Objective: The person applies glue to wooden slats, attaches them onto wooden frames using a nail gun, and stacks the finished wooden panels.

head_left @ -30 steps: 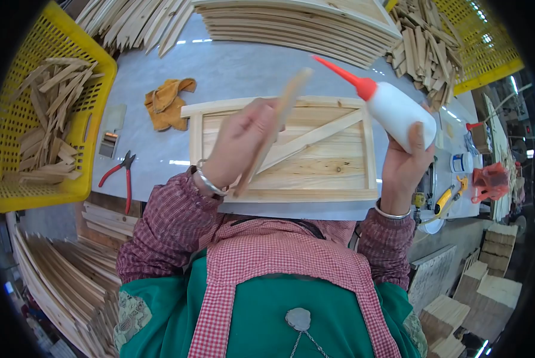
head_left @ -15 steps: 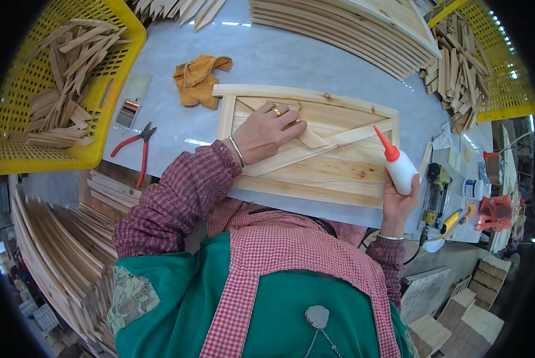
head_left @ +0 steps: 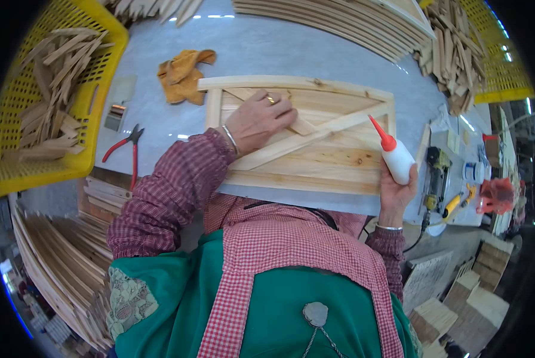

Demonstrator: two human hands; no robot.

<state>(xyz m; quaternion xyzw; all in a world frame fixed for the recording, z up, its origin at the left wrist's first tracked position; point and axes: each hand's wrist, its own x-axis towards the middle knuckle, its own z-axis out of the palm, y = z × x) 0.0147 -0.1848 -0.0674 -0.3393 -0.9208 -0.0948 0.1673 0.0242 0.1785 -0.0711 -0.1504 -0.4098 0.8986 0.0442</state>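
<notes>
"Where is the wooden panel [head_left: 339,160] put?"
"It is laid flat on the tabletop [head_left: 249,45], right in front of the body, maybe so that every part can be reached."

"What is done at its left half?"
"A short wooden strip [head_left: 304,126] is covered by the left hand [head_left: 260,122]. It is set slanting inside the panel, and its end seems to be met by the long slanted strip [head_left: 345,124]. The fingers are bent over it, perhaps so it is made to lie straight. How tight that grip is cannot be told, since the fingertips are partly hidden."

"And at the panel's right end?"
"A white bottle [head_left: 399,163] is held there. The right hand [head_left: 397,192] is wrapped around its lower part, so that grip is full. The red tip [head_left: 382,132] is pointed away from the body, perhaps so nothing is spilled."

"What else is seen?"
"Red-handled pliers [head_left: 135,136] are laid left of the panel, and an orange cloth [head_left: 183,77] is left near its far left corner. They seem to be put there so the panel is not covered."
</notes>
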